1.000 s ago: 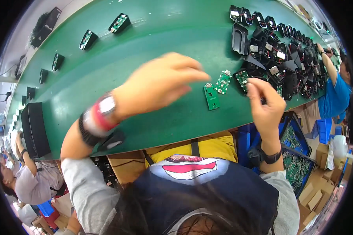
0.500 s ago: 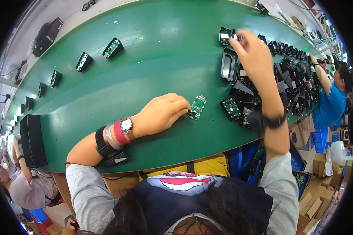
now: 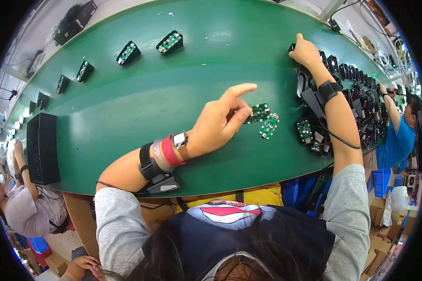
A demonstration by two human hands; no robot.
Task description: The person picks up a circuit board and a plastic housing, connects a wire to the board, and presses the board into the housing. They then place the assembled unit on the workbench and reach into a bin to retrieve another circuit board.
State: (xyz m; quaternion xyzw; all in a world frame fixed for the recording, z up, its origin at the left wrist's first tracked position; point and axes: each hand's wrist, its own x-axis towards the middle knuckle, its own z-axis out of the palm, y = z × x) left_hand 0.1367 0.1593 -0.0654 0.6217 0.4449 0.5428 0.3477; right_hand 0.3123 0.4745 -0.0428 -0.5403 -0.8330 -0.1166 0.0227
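Note:
My left hand (image 3: 219, 122) is over the middle of the green table. Its thumb and bent fingers pinch a small green circuit board (image 3: 260, 112), while the index finger points out free. Just below that board, a second circuit board (image 3: 269, 126) lies on the table. At the far right, my right hand (image 3: 306, 52) grips a small black housing (image 3: 292, 47), mostly hidden under its fingers. Beside my right wrist lies an open black shell (image 3: 303, 82). Nearer me, a black housing with a green board (image 3: 304, 131) rests at the edge of a pile.
Several black housings with boards (image 3: 128, 53) form a curved row at the far left. A long black box (image 3: 42, 148) stands on the left of the table. A crowded pile of black parts (image 3: 361, 103) covers the right side. Co-workers sit at both ends.
The view has swung left. My left hand has turned, its index finger lifting, and a second board now shows in its fingers. My right hand has closed over the black housing.

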